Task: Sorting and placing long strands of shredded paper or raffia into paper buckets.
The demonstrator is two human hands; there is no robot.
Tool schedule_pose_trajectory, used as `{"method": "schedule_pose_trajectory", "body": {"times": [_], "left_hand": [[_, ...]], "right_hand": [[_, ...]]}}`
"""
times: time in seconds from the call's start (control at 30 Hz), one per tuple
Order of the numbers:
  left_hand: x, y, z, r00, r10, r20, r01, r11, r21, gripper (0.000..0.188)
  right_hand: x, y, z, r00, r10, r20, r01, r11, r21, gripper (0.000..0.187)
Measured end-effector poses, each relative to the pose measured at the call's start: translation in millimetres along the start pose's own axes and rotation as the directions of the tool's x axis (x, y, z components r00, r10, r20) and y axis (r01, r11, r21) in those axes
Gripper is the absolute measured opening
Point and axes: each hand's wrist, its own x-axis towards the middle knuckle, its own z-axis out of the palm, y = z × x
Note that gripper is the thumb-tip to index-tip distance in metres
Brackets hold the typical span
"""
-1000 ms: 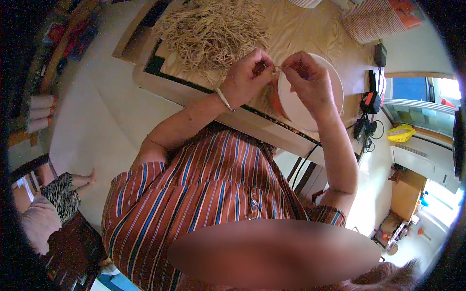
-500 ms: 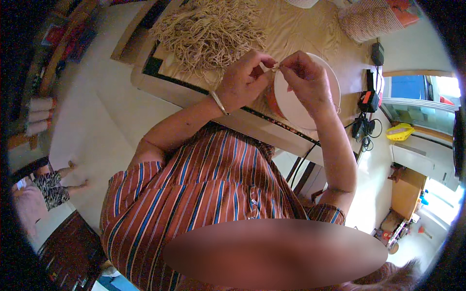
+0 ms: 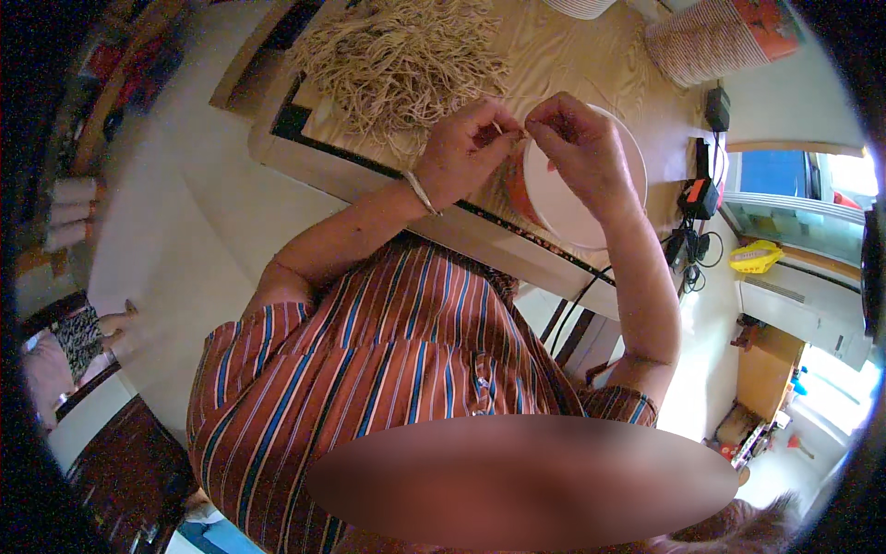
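My left hand [image 3: 464,155] and my right hand [image 3: 588,152] meet fingertip to fingertip over the table's near side. Between their pinched thumbs and forefingers is a thin tan cord [image 3: 499,128], mostly hidden by the fingers. Under my right hand lies a round paper tub [image 3: 574,220], its white circular face toward me and its red side showing at left. Thin cord also shows along the tub's right rim. Close beyond my left hand spreads a loose heap of tan cords [image 3: 392,65].
A stack of nested paper tubs [image 3: 703,44] lies at the far right, another white tub [image 3: 580,6] beside it. Black power adapters [image 3: 699,197] and cables line the right edge of the wood-grain table [image 3: 544,57]. Another person [image 3: 69,355] is at far left.
My hands have shifted slightly at the same spot, both still pinching the cord. The tub stays in place. The other person's legs have moved toward the left edge.
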Motion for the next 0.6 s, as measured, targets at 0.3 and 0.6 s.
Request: {"method": "schedule_pose_trajectory", "body": {"times": [0.3,0.6], "left_hand": [[-8.0,-3.9,5.2,0.997,0.038,-0.064,-0.037,0.999,0.022,0.01],[-4.1,7.7,3.1,0.973,0.23,0.001,-0.227,0.958,0.176,0.013]], "right_hand": [[8.2,-14.5,-7.2,0.991,-0.049,0.125,0.064,0.99,-0.124,0.02],[4.7,-22.7,-3.4,0.99,-0.109,0.088,0.133,0.923,-0.36,0.012]]}}
